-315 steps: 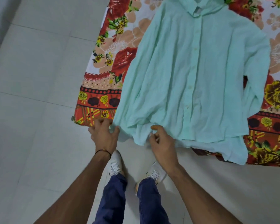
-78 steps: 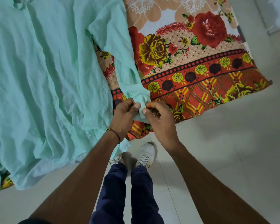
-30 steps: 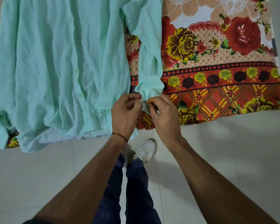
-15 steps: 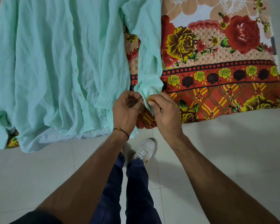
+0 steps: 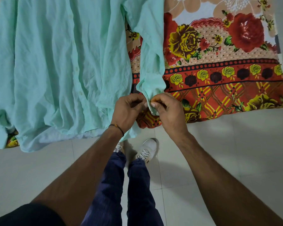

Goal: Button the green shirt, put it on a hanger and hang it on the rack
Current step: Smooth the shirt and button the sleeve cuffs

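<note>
Mint-green and creased, the green shirt (image 5: 55, 62) lies spread front-up on the floral sheet (image 5: 219, 79), its hem hanging over the sheet's near edge. At that edge the sleeve cuff (image 5: 151, 93) is held from both sides: the left hand (image 5: 126, 110) pinches it with curled fingers, and the right hand (image 5: 168, 110) pinches it opposite. White shoes (image 5: 147, 150) stand on floor tiles just below the sheet.

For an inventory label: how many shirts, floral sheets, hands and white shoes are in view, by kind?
Green shirt: 1
Floral sheet: 1
Hands: 2, left hand and right hand, both pinching the cuff
White shoes: 2, one partly hidden behind the left forearm
Total: 6
</note>
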